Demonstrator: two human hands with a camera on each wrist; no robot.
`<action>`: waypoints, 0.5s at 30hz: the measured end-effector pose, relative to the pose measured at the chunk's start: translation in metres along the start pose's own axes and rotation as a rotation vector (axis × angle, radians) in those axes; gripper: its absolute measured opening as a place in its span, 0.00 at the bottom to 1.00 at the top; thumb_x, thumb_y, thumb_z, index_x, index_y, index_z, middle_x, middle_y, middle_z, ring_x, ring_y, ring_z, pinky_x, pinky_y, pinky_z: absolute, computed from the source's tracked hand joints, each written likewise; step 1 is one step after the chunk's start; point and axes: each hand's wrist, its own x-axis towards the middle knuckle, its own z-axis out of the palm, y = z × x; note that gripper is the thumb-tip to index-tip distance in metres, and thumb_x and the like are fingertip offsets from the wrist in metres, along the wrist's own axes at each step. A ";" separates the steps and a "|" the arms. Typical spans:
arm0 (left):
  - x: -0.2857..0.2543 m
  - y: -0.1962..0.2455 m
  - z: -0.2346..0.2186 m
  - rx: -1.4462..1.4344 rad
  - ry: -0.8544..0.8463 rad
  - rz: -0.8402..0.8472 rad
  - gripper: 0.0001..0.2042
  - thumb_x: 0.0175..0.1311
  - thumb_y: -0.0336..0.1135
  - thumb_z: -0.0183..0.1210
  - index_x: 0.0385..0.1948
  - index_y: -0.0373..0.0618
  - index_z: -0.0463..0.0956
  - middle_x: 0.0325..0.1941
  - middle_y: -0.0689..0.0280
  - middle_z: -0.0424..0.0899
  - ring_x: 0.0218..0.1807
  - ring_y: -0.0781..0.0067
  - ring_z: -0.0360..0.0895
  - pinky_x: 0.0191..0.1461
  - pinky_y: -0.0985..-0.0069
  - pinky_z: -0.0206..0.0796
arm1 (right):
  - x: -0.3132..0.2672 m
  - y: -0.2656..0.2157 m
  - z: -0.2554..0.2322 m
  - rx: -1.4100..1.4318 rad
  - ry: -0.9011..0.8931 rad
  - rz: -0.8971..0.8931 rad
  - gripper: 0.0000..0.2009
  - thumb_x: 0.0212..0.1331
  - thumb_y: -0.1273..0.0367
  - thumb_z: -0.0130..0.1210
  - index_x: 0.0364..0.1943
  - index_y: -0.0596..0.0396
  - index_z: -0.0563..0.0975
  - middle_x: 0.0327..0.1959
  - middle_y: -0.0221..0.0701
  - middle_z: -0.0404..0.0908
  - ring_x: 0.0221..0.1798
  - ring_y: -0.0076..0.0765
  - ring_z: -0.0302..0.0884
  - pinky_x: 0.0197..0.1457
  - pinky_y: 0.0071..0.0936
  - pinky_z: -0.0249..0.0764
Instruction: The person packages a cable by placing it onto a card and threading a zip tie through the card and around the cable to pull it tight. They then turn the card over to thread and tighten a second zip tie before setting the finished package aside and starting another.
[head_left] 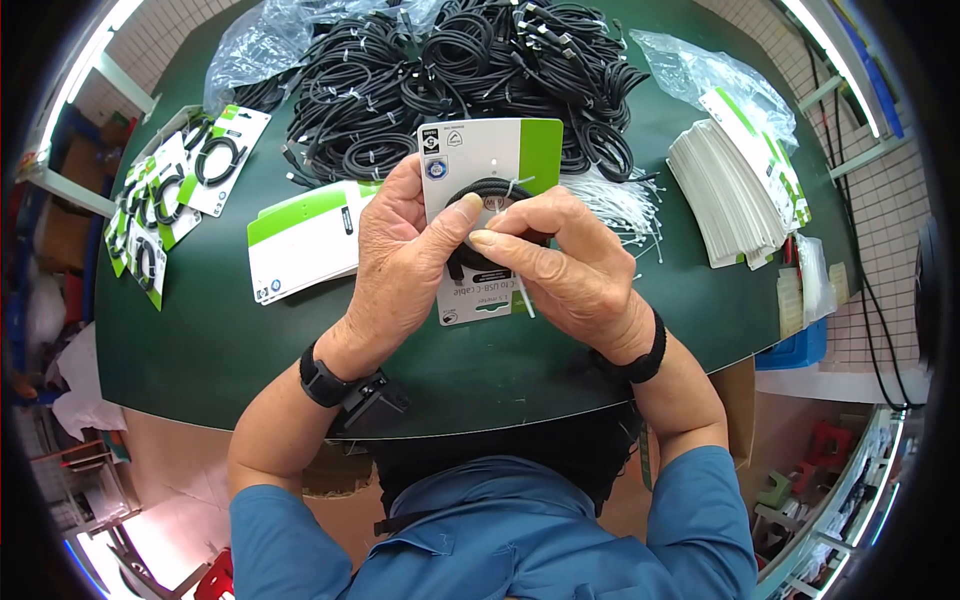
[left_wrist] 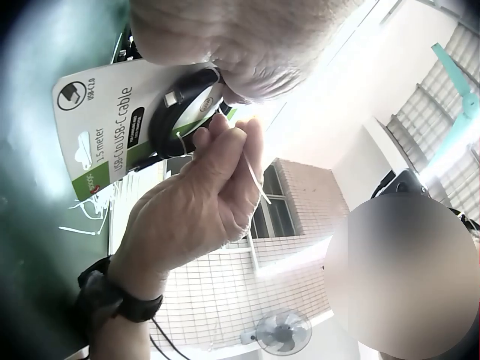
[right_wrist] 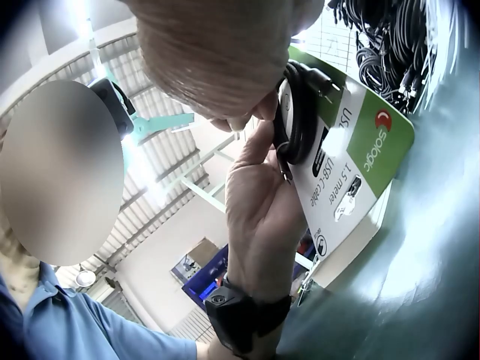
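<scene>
Our left hand (head_left: 395, 255) clamps the card (head_left: 540, 150), seemingly light and stiff, best taken by its edge, the bendy cable (right_wrist: 304, 139) between both hands, our right hand (head_left: 572, 265) pinching the white tie (head_left: 525, 298).

The card (left_wrist: 112, 124) reads "USB-C to USB-C cable" and "1.5 meter", with "USB 2.0" beside a round icon (left_wrist: 72, 96); its green band (right_wrist: 395, 131) says "sologic", and a black-and-white badge (head_left: 432, 142) shows "5"
</scene>
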 end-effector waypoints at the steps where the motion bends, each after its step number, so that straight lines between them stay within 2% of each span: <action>1: -0.001 -0.001 0.000 0.012 -0.007 0.005 0.17 0.76 0.25 0.61 0.63 0.36 0.74 0.57 0.60 0.87 0.56 0.76 0.84 0.63 0.75 0.77 | 0.001 -0.001 -0.001 0.004 -0.006 0.007 0.16 0.53 0.84 0.73 0.45 0.59 0.86 0.41 0.37 0.87 0.40 0.38 0.87 0.39 0.29 0.82; 6: -0.005 -0.007 0.004 0.058 -0.040 0.009 0.17 0.75 0.24 0.60 0.63 0.36 0.74 0.57 0.60 0.87 0.57 0.77 0.83 0.64 0.74 0.76 | 0.001 0.000 -0.004 -0.024 0.064 0.064 0.13 0.55 0.82 0.73 0.44 0.60 0.86 0.37 0.36 0.87 0.38 0.35 0.87 0.39 0.28 0.82; 9: -0.006 -0.008 0.007 0.058 -0.058 0.007 0.17 0.75 0.24 0.61 0.63 0.35 0.74 0.57 0.60 0.87 0.57 0.76 0.83 0.64 0.74 0.76 | -0.005 0.003 0.001 0.180 0.262 0.220 0.12 0.57 0.80 0.73 0.44 0.61 0.85 0.37 0.37 0.89 0.35 0.35 0.87 0.39 0.28 0.81; 14: -0.008 -0.008 0.009 0.092 -0.072 -0.026 0.18 0.75 0.24 0.61 0.64 0.35 0.73 0.57 0.60 0.86 0.58 0.75 0.83 0.64 0.74 0.76 | 0.001 0.011 -0.014 0.003 0.127 0.186 0.12 0.59 0.80 0.72 0.45 0.62 0.84 0.40 0.38 0.91 0.37 0.36 0.88 0.38 0.29 0.81; 15: -0.008 -0.008 0.008 0.092 -0.072 -0.026 0.18 0.75 0.24 0.61 0.64 0.35 0.73 0.57 0.60 0.86 0.58 0.75 0.83 0.64 0.74 0.76 | 0.002 0.014 -0.014 -0.032 0.118 0.129 0.12 0.58 0.80 0.72 0.45 0.62 0.84 0.40 0.38 0.91 0.37 0.37 0.87 0.38 0.29 0.81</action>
